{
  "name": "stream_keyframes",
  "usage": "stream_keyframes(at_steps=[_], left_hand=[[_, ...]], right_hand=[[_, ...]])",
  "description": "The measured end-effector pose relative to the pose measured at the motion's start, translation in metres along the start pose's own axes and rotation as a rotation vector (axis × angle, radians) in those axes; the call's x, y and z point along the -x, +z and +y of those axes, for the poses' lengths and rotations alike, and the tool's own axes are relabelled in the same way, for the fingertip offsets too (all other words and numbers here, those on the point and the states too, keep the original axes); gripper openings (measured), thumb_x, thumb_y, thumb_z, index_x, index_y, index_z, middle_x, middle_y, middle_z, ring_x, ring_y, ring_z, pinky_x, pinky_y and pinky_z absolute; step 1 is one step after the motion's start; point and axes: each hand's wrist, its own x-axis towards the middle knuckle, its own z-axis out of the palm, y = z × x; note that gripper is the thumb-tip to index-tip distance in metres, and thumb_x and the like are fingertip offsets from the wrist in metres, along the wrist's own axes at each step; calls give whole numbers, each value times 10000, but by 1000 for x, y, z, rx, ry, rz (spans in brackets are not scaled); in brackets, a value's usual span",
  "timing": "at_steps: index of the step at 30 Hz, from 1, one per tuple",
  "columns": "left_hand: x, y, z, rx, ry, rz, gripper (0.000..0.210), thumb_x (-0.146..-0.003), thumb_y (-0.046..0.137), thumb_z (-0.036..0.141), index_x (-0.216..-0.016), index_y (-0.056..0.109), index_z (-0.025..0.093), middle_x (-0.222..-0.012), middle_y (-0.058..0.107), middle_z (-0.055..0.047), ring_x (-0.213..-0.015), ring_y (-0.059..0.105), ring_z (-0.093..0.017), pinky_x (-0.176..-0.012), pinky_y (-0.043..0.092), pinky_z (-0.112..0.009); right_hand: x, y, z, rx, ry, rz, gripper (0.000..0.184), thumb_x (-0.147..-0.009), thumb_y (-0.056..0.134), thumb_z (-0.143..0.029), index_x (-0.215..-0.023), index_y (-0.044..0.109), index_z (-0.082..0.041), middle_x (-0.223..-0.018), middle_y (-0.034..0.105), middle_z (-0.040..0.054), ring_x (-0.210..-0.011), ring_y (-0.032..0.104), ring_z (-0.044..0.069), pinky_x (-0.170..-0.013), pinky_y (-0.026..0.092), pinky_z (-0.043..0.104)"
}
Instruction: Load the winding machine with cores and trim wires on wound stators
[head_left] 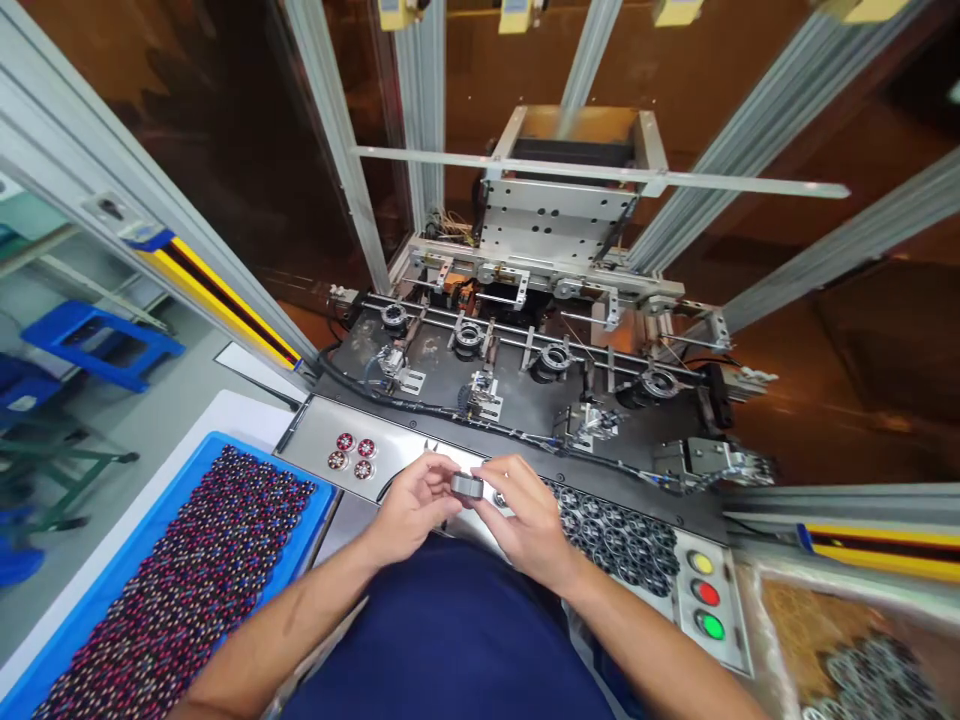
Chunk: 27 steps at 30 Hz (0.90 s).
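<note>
Pinching a grey cylindrical part (467,486), hands (409,508) (529,522) facing, forearms (311,612) converging

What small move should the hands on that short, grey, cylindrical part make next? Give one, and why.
Perhaps ease the left hand off the short, grey, cylindrical part, keeping it in the right hand: both hands grip it, while four small, round, red-and-silver parts lie on the flat silver metal panel toward the left, so a freed left hand could likely reach them.
</note>
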Motion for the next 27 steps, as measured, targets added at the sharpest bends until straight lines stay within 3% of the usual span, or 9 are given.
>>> stream_keyframes(at_steps=[3, 5, 8, 12, 16, 20, 23, 27], left_hand=[[5, 0, -4, 68, 19, 113, 353, -826, 712, 447, -1039, 625, 180, -869, 703, -42, -794, 679, -166, -741, 534, -271], [8, -4, 0, 83, 30, 154, 318, -809, 743, 402, -1030, 669, 185, -895, 727, -44, -829, 688, -169, -772, 540, -269], [11, -13, 11, 23, 39, 124, 288, -799, 764, 339, -1047, 730, 197, -918, 757, -51, -845, 697, -175, -794, 546, -269], [9, -23, 21, -170, 98, 37, 258, -815, 752, 307, -1065, 760, 245, -1041, 774, -58, -927, 713, -192, -889, 540, -297], [3, -32, 16, -258, 97, 11, 256, -804, 765, 301, -1057, 760, 265, -1026, 782, -50, -1016, 709, -213, -969, 516, -320], [-9, -37, 2, -162, -23, 117, 475, -801, 760, 306, -1254, 639, 228, -1093, 755, -90, -947, 715, -206, -873, 560, -313], [-19, -39, -11, -163, -110, 217, 457, -825, 720, 299, -1256, 604, 203, -1130, 737, -108, -943, 708, -201, -873, 559, -326], [-23, -42, -30, -257, -239, 220, 337, -844, 678, 311, -1158, 653, 189, -1089, 749, -103, -918, 706, -199, -883, 552, -341]], right_hand=[[-12, -5, -5, -87, 9, -77, 297, -880, 661, -177, -1176, 637, -198, -996, 665, 108, -912, 631, 222, -764, 551, 381], [-26, -15, -5, -203, 51, -237, 270, -911, 636, -238, -1177, 670, -209, -1195, 641, 143, -1078, 618, 243, -863, 540, 406], [-52, -28, 0, -418, 168, -486, 227, -972, 547, -294, -1050, 749, -222, -1406, 552, 124, -1193, 595, 233, -927, 521, 380], [-80, -30, 12, -660, 280, -780, 322, -946, 582, -421, -859, 772, -176, -1344, 616, 128, -1306, 537, 251, -1033, 462, 380], [-99, -26, 23, -688, 185, -985, 336, -956, 554, -413, -816, 729, -163, -1305, 641, 124, -1263, 584, 213, -1071, 430, 331], [-137, -29, 55, -547, 139, -948, 272, -969, 528, -331, -854, 713, -168, -1397, 572, 120, -1299, 548, 202, -1073, 428, 335], [-178, -25, 109, -326, 169, -796, 242, -969, 508, -264, -899, 710, -151, -1514, 433, 137, -1396, 428, 238, -1174, 293, 431], [-213, -6, 186, 17, 236, -705, 236, -920, 550, -164, -755, 713, -120, -1453, 483, 181, -1358, 470, 291, -1161, 325, 454]])
